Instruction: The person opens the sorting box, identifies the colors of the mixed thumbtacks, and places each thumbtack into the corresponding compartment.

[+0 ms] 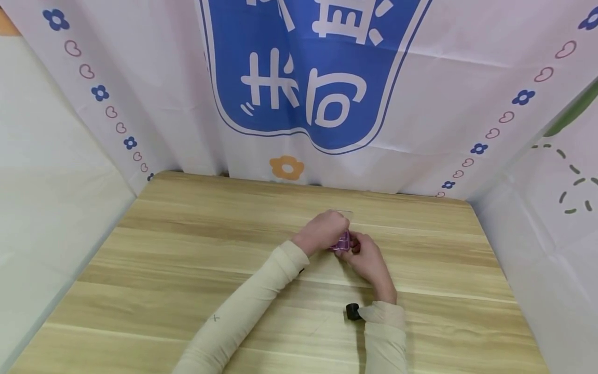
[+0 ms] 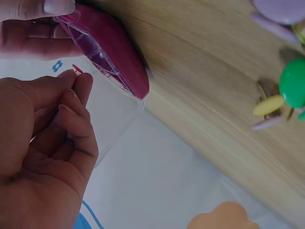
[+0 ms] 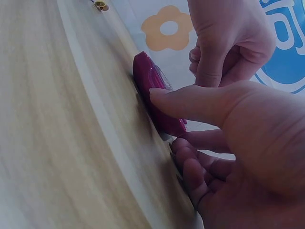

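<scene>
A small magenta plastic box (image 2: 114,52) with a divided inside stands open, its clear lid (image 1: 347,213) swung away to the far side. My right hand (image 1: 370,261) steadies the box near the table, with the thumb (image 3: 167,102) along its side and the fingers curled at its lower end. Over the box is my left hand (image 1: 324,231), hiding part of it in the head view. Between its thumb and index fingertip it pinches a small pink-headed thumbtack (image 2: 77,69), just outside the box's opening.
Loose thumbtacks lie on the wooden table (image 1: 210,234), among them a green one (image 2: 293,83) and a yellow one (image 2: 269,105). A printed white curtain (image 1: 187,140) hangs along the far edge. A black wrist camera (image 1: 353,311) sits at the right cuff.
</scene>
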`<control>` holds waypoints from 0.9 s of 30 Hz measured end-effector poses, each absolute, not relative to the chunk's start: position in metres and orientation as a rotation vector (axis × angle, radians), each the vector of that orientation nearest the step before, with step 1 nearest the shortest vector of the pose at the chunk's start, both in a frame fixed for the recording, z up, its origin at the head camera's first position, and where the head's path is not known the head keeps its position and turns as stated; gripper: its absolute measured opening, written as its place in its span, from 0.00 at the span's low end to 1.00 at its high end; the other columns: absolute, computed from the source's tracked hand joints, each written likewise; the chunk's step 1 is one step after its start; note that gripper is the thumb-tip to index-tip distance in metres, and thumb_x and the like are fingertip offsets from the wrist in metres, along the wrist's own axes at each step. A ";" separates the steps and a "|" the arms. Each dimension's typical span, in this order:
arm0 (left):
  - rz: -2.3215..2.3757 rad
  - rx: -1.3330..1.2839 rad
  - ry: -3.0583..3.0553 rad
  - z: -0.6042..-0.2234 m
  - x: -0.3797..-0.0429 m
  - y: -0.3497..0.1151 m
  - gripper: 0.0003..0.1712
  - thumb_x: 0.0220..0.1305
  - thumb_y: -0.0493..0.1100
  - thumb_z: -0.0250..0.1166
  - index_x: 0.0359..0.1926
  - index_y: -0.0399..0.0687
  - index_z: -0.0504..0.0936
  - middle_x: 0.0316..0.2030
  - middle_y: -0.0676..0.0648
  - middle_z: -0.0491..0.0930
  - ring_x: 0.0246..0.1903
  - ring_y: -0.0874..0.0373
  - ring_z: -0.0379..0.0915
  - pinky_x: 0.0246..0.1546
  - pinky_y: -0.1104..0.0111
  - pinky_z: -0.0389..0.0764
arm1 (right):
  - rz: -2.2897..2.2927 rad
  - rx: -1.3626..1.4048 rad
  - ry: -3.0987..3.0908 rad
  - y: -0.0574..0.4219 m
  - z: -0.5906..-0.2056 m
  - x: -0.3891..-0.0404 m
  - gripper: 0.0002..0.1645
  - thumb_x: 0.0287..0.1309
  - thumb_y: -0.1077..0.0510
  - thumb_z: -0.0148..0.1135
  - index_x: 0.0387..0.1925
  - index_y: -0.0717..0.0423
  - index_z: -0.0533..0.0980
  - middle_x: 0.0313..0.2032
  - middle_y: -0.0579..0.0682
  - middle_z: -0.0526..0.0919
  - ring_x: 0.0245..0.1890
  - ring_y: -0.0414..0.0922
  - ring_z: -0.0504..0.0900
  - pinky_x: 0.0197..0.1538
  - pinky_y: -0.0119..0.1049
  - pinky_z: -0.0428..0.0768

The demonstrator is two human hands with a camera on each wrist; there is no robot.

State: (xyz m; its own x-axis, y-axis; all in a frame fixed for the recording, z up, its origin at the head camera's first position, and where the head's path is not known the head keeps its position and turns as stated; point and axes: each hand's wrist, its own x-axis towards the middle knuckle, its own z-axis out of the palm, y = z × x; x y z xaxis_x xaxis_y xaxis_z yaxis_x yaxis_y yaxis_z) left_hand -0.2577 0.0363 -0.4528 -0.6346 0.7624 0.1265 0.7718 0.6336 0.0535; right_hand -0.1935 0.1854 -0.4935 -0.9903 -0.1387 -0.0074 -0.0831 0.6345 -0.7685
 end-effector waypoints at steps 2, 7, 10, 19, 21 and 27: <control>-0.155 -1.295 -2.750 -0.453 -0.257 0.037 0.09 0.55 0.29 0.61 0.25 0.47 0.80 0.22 0.53 0.77 0.23 0.61 0.70 0.25 0.69 0.78 | -1.299 -0.184 2.782 0.186 -0.493 -0.193 0.33 0.46 0.55 0.73 0.53 0.61 0.72 0.37 0.55 0.76 0.37 0.49 0.72 0.41 0.44 0.75; -0.156 -1.288 -2.749 -0.456 -0.258 0.037 0.10 0.55 0.30 0.61 0.24 0.49 0.80 0.22 0.54 0.77 0.22 0.62 0.69 0.25 0.70 0.78 | -1.303 -0.179 2.786 0.186 -0.493 -0.193 0.32 0.46 0.55 0.73 0.53 0.61 0.72 0.37 0.55 0.76 0.37 0.49 0.73 0.41 0.45 0.75; -0.148 -1.264 -2.757 -0.457 -0.259 0.038 0.10 0.54 0.30 0.62 0.23 0.50 0.79 0.21 0.54 0.76 0.22 0.62 0.68 0.24 0.69 0.78 | -1.312 -0.190 2.783 0.187 -0.493 -0.193 0.31 0.47 0.55 0.73 0.52 0.61 0.72 0.38 0.55 0.76 0.37 0.49 0.73 0.42 0.45 0.76; -0.201 -1.233 -2.761 -0.458 -0.260 0.037 0.13 0.53 0.28 0.60 0.21 0.51 0.78 0.20 0.55 0.74 0.21 0.62 0.67 0.23 0.70 0.76 | -1.311 -0.178 2.774 0.186 -0.494 -0.195 0.31 0.47 0.55 0.72 0.53 0.60 0.72 0.39 0.55 0.76 0.38 0.49 0.73 0.42 0.45 0.76; -0.209 -1.227 -2.766 -0.457 -0.260 0.037 0.13 0.53 0.28 0.60 0.21 0.51 0.78 0.20 0.55 0.74 0.21 0.63 0.67 0.22 0.71 0.76 | -1.304 -0.174 2.773 0.185 -0.494 -0.195 0.32 0.47 0.55 0.72 0.54 0.61 0.71 0.39 0.55 0.76 0.38 0.49 0.73 0.42 0.45 0.76; -0.212 -1.226 -2.786 -0.456 -0.259 0.036 0.13 0.55 0.29 0.59 0.22 0.50 0.78 0.20 0.55 0.74 0.21 0.63 0.68 0.22 0.71 0.76 | -1.318 -0.180 2.767 0.185 -0.495 -0.196 0.34 0.47 0.56 0.72 0.55 0.63 0.71 0.39 0.56 0.76 0.38 0.50 0.73 0.43 0.46 0.76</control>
